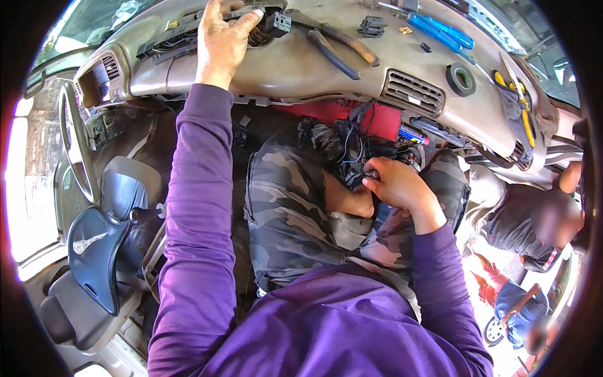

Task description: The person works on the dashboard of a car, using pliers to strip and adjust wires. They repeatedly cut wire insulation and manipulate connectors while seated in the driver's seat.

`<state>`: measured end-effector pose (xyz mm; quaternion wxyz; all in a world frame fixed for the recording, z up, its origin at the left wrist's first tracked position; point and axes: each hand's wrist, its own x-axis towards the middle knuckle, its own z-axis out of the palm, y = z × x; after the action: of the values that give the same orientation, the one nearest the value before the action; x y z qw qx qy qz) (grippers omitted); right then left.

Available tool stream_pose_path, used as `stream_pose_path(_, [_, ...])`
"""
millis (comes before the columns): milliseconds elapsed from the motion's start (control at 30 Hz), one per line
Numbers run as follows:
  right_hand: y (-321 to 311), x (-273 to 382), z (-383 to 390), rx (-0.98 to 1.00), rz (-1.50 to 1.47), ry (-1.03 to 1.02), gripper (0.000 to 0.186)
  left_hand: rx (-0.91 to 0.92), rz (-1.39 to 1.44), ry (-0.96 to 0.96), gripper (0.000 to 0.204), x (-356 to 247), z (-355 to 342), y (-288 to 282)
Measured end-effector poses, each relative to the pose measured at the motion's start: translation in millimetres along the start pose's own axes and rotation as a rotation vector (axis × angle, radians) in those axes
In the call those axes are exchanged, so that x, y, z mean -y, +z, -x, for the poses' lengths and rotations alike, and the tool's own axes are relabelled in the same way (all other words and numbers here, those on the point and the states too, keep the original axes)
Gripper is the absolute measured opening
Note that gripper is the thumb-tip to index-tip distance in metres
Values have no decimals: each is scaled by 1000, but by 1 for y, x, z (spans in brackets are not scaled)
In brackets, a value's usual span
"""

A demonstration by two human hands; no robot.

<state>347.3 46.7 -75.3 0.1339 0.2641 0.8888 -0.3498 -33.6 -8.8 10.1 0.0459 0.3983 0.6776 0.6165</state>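
Note:
My left hand [225, 41] reaches onto the beige dashboard top, thumb stretched out from the fingers. Its fingertips are partly cut off by the upper edge. Beside it lies a long black fuse-box-like strip [173, 41] with wires, and by the thumb sits a grey connector block [278, 25]. Over my lap, my right hand [402, 185] is closed in a pinch; a small dark bit shows at the fingertips, too small to name. Just beyond it hangs a bundle of loose wires [353, 147] under the dashboard.
Pliers [342, 47], a black connector [372, 26], blue-handled screwdrivers [443, 32], a tape roll [460, 80] and yellow-handled cutters [526, 113] lie on the dashboard. A steering wheel [75, 141] stands left. Two people are outside on the right.

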Motion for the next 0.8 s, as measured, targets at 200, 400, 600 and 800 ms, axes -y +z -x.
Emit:
stream_pose_path(200, [2, -15, 10, -95, -58, 23, 34, -41, -498, 544, 10, -36, 115, 2])
stream_pose_path(400, [-13, 6, 16, -10, -110, -55, 34, 1549, -899, -295, 39, 50, 166, 47])
stream_pose_path(600, [-17, 6, 12, -106, -246, -157, 35, 1549, -803, -319, 46, 166, 124, 130])
stream_pose_path(800, [-34, 5, 21, -80, -246, -115, 41, 1541, -1113, -252, 44, 251, 192, 193])
